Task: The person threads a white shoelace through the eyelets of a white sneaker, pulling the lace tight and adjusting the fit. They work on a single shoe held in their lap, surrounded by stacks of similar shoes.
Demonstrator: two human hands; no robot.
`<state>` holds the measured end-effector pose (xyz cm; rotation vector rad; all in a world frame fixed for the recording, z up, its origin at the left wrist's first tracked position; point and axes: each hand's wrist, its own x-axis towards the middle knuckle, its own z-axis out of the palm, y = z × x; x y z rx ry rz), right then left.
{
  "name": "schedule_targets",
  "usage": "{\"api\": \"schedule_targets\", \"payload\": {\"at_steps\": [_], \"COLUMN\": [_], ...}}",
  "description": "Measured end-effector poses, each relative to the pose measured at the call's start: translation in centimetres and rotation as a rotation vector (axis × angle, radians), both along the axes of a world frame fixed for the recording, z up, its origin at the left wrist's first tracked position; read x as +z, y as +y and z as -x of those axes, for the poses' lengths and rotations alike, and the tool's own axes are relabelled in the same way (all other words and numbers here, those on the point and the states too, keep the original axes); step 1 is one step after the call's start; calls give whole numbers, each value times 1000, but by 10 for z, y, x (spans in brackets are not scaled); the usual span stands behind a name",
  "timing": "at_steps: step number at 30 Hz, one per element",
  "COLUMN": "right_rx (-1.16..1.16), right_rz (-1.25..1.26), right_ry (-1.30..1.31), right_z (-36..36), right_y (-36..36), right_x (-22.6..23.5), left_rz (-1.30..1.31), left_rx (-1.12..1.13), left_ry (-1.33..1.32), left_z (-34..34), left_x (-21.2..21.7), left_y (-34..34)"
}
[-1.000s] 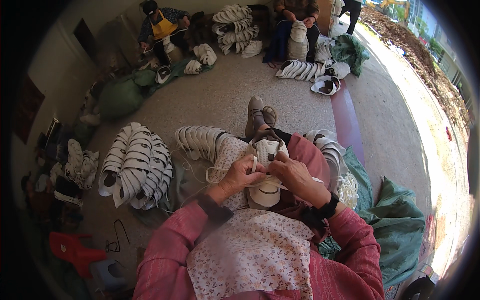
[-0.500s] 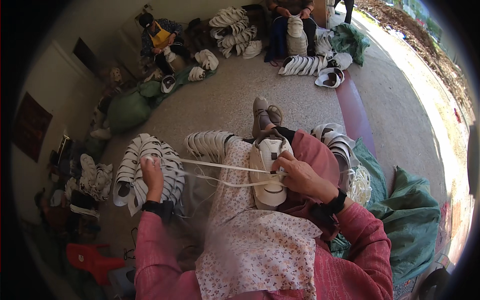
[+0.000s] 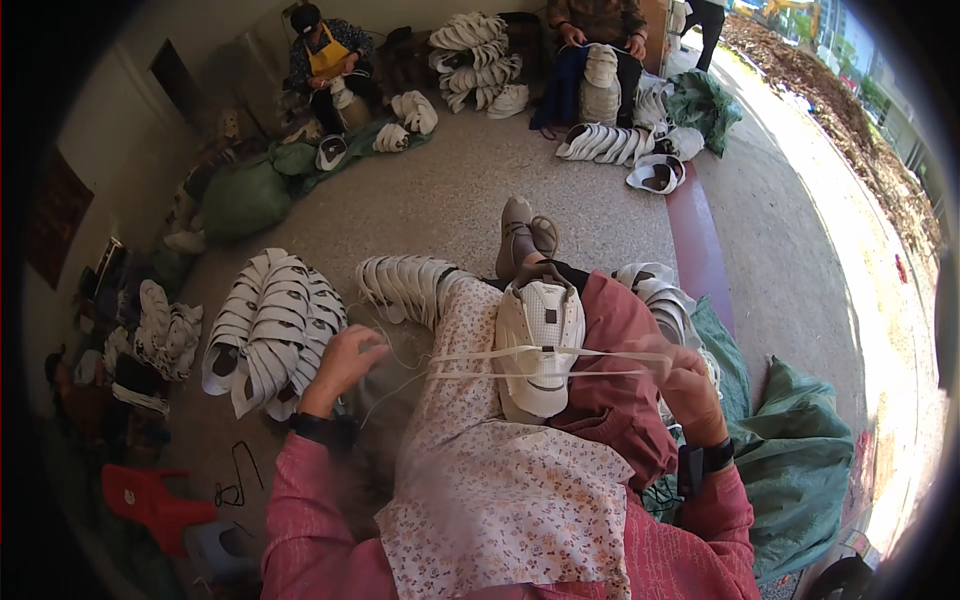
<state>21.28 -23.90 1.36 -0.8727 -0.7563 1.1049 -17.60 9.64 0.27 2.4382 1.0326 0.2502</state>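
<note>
At centre right of the frame, the right hand (image 3: 690, 388) is blurring, its bent fingers closing around the white laces (image 3: 612, 355), which are running in two lines across the cream shoe (image 3: 540, 335); at centre left, the left hand (image 3: 345, 368) is hovering with its fingers loosely bent, and whether it is gripping a strand (the lines are fading out near it) I cannot tell. The shoe is resting on the lap in the middle of the frame, its rounded end facing the lower edge, between a floral apron (image 3: 510, 505) and a dusty red trouser leg (image 3: 615, 320). Stacked pale shoe uppers (image 3: 278, 325) are standing just beyond the left hand, while a green sack (image 3: 795, 470) is slumping at lower right and a red plastic seat (image 3: 155, 505) is sitting at lower left. Toward the upper left, a person in a yellow apron (image 3: 327, 58) is working, and at upper centre another seated person (image 3: 560, 85) is bending over a pale upper (image 3: 601, 66)
</note>
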Motion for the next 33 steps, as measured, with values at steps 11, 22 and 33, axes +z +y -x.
{"api": "schedule_targets", "payload": {"at_steps": [11,22,33], "right_rx": [-499,-672,-1157], "right_rz": [-762,-410,-99], "right_ry": [610,728,856], "right_z": [-85,-148,-195], "right_y": [-147,-263,-282], "right_x": [5,-154,-237], "left_rz": [388,1623,1267], "left_rx": [-490,9,423], "left_ry": [-9,-946,-1753], "left_z": [-136,-23,149], "left_x": [2,-5,-26], "left_y": [-84,-41,54]}}
